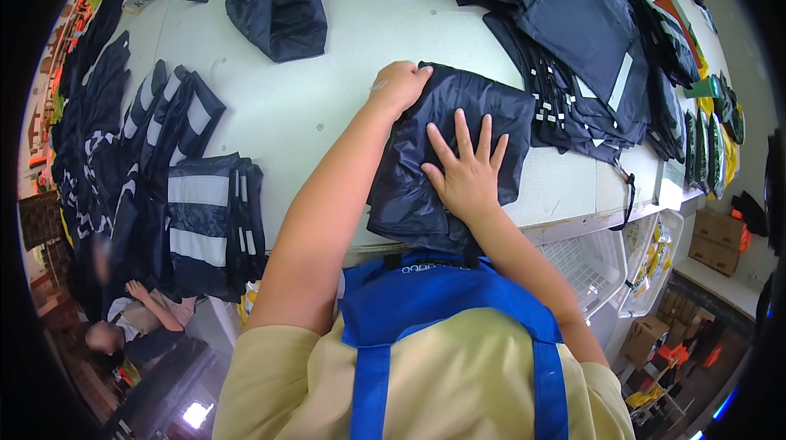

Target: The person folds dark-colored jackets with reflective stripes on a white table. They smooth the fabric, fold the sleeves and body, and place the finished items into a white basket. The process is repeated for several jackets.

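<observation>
A folded dark navy garment [499, 104], with a thin shiny fabric, lies on the white table right before me. At its far left corner my left hand [399, 86] is closed, thumb and fingers pinching the fabric edge. My right hand [469, 174] presses flat on the middle of the garment with its fingers spread. The garment's near edge hangs at the table's front, close to my blue apron [442, 293]. Wrinkles run across its left side.
Stacked dark garments with pale stripes [198, 219] lie to the left. On the right is a pile of folded dark garments [585, 31], with nippers on a black cord [629, 186] near the edge. White plastic baskets [585, 268] stand below. Another person [123, 333] is at lower left.
</observation>
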`<state>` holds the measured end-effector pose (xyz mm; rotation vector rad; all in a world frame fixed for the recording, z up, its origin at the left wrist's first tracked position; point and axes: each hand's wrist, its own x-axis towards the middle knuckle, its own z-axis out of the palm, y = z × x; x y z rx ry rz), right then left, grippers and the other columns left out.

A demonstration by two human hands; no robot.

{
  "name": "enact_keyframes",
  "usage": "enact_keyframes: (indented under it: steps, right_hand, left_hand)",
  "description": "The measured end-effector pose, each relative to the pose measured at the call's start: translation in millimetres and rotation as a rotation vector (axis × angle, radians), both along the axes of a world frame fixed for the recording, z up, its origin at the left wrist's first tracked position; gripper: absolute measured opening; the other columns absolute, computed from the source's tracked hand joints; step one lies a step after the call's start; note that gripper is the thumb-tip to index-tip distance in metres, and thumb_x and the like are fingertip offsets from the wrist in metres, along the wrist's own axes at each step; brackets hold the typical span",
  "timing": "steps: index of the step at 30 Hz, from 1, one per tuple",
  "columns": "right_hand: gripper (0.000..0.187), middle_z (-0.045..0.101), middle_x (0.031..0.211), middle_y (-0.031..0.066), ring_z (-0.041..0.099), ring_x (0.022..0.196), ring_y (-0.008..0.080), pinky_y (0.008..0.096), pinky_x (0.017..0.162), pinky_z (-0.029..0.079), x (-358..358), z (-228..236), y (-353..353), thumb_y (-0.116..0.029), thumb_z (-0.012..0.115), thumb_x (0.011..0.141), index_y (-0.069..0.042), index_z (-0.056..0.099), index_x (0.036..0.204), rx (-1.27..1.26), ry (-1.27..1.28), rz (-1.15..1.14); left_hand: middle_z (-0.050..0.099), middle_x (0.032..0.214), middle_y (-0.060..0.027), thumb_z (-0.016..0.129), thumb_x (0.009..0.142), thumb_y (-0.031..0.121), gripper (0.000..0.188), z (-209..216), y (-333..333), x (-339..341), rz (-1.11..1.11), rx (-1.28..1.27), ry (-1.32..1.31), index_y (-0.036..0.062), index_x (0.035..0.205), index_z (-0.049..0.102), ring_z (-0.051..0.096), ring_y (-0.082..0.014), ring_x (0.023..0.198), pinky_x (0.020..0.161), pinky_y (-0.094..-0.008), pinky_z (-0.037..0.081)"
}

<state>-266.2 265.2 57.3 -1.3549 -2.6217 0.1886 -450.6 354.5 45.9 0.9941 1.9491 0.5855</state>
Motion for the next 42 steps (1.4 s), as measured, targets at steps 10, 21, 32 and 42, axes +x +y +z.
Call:
enact_keyframes:
  steps: [10,21,32,42]
  right_hand:
    - [0.048,0.028,0.151,-0.0008,0.011,0.14,0.0436,0.0669,0.107,0.01,-5,-10,-2,-0.051,0.055,0.086,-0.039,0.05,0.132,-0.119,0.008,0.105]
    - [0.074,0.016,0.15,0.0286,0.008,0.138,0.0511,0.0685,0.104,0.01,15,-17,6,-0.04,0.057,0.086,0.002,0.031,0.142,-0.114,-0.045,-0.347]
    - [0.077,0.013,0.152,0.026,0.011,0.14,0.044,0.0577,0.11,0.013,44,-39,13,-0.036,0.059,0.088,0.0,0.023,0.145,-0.203,0.207,-0.331]
    - [0.078,0.056,0.12,0.0223,0.056,0.11,0.0261,0.0328,0.096,0.043,77,-27,-3,-0.029,0.076,0.077,0.012,0.037,0.132,-1.012,0.901,-0.85]
  left_hand:
    - [0.062,0.088,-0.0162,0.06,0.087,0.025,0.022,-57,-2,-15,-0.04,0.423,0.291,0.0034,0.092,0.057,0.06,-0.0347,0.081,0.071,-0.0429,0.047]
    - [0.025,0.152,-0.0157,0.037,0.096,0.044,0.059,-38,-96,51,-0.395,0.559,0.659,0.0104,0.145,0.032,0.025,-0.0363,0.138,0.109,-0.0591,0.016]
    - [0.033,0.144,-0.0255,0.058,0.089,0.017,0.066,-34,-116,18,-0.052,0.363,0.039,-0.004,0.143,0.026,0.033,-0.0355,0.134,0.112,-0.0383,0.025]
    - [0.058,0.116,-0.0224,0.071,0.083,0.029,0.068,-32,-137,5,0.203,-0.017,-0.582,-0.0125,0.127,0.041,0.059,-0.0258,0.105,0.092,-0.0331,0.046]
